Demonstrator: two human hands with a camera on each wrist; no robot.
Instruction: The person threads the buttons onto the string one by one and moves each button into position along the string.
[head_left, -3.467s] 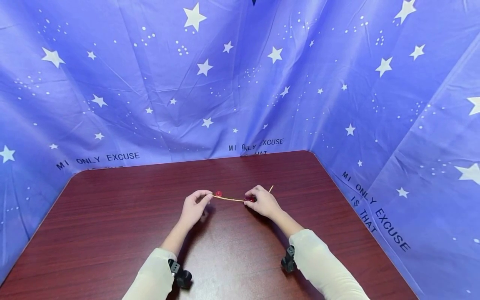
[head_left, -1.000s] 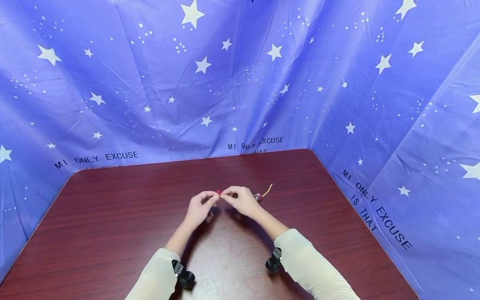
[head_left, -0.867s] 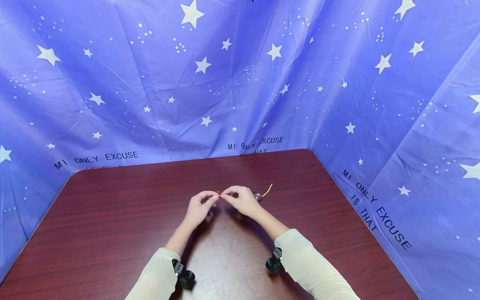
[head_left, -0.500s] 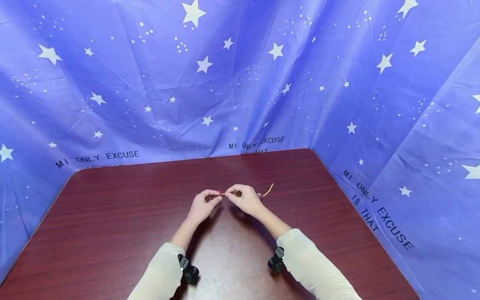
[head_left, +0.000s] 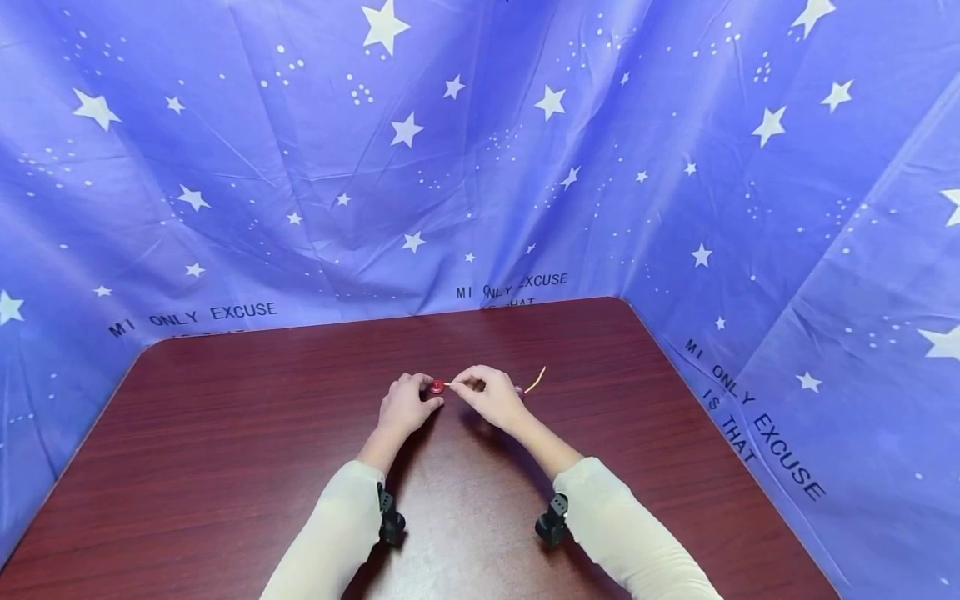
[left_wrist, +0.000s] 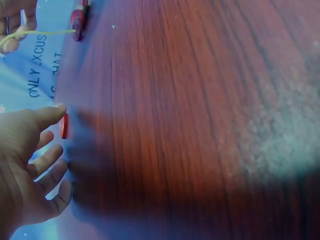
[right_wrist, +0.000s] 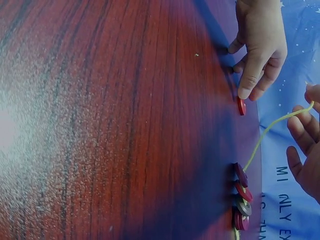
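Observation:
A loose red button lies on the table. My left hand is at its left, thumb and fingers spread apart. In the right wrist view, that hand's thumb tip is right at the red button; whether they touch, I cannot tell. My right hand pinches one end of a yellow cord, whose short tip points toward the button. Strung on this cord are several buttons, dark purple, red and grey among them, resting on the table. In the head view the right hand mostly hides them.
The cord's other end sticks out to the right of the right hand. Beneath everything is a dark red wood-grain table. A blue star-printed curtain hangs behind the table and along its right side.
Earlier both hands met at the cord tip. The left hand has since let go of the cord and shifted over to the loose red button. The right hand stays nearly in place with the cord.

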